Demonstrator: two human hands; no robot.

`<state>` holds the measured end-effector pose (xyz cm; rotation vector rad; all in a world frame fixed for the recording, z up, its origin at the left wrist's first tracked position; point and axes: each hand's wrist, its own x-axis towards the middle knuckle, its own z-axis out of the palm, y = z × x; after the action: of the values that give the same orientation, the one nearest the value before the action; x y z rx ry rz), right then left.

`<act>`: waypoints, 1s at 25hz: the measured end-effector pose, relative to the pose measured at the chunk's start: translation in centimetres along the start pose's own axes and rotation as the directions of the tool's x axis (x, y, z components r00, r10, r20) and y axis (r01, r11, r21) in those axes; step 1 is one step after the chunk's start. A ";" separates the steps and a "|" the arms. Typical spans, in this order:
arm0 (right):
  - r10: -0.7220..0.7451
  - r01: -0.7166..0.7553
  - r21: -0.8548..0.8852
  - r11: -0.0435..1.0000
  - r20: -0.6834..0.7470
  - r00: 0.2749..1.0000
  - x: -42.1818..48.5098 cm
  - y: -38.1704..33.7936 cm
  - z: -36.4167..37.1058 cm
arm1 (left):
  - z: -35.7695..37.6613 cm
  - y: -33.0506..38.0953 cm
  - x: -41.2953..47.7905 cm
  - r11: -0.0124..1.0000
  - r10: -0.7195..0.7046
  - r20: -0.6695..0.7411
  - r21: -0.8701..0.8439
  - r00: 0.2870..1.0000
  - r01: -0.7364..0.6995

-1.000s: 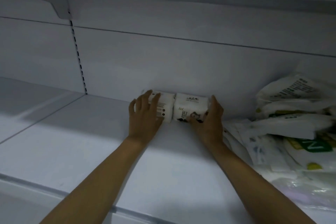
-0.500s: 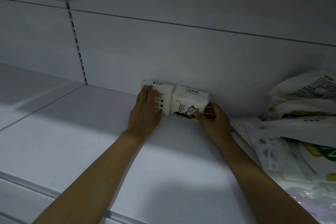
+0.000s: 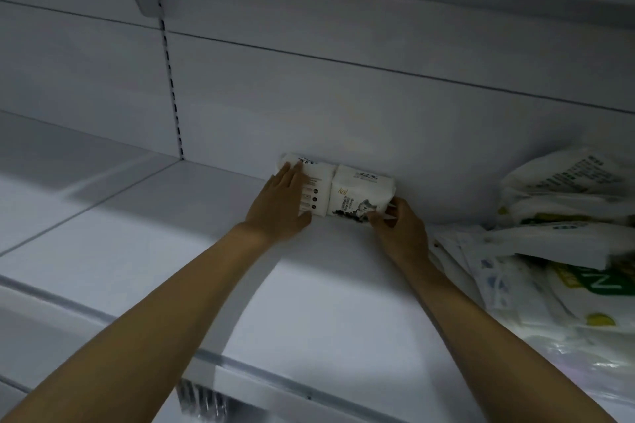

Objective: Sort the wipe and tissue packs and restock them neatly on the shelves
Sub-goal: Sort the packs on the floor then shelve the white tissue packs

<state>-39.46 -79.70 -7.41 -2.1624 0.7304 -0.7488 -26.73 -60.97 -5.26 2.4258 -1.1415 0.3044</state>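
Where packs (image 3: 357,187) stand, white shelf (image 3: 165,251), grey back panel (image 3: 343,106)

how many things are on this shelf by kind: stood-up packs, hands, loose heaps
stood-up white packs: 2, left pack and right pack
hands: 2, left hand flat on the left pack, right hand pinching the right pack's end
heap of loose packs at right: 1, too jumbled to count singly
total: 5

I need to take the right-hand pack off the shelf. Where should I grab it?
Grip the right-hand pack by its free right end, coming from the front right. Its back seems to sit against the wall, and its left end butts the other pack.
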 end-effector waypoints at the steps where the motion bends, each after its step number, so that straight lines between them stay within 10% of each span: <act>1: 0.010 -0.008 -0.046 0.999 0.038 0.999 -0.1 -0.6 0.3 | -0.8 -0.4 -0.4 1.000 0.001 0.016 0.019 1.000 -0.002; 8: -0.115 0.071 -0.245 0.967 -0.171 0.979 -4.9 -7.5 2.7 | -7.0 -5.2 -7.2 0.979 0.054 -0.031 0.197 0.998 -0.047; 19: -0.678 0.708 -0.097 0.699 0.223 0.700 -26.5 -30.3 22.1 | -23.0 -22.8 -34.5 0.889 -0.207 -0.247 0.356 0.947 0.287; 25: -0.680 0.790 0.018 0.612 0.521 0.515 -39.5 -34.5 35.0 | -25.5 -32.4 -53.0 0.756 -0.531 -0.235 0.302 0.814 0.581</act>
<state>-32.47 -17.18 -11.91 -2.7281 -0.4838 -0.4728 -35.66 5.28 -12.23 2.8737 -0.2644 0.5074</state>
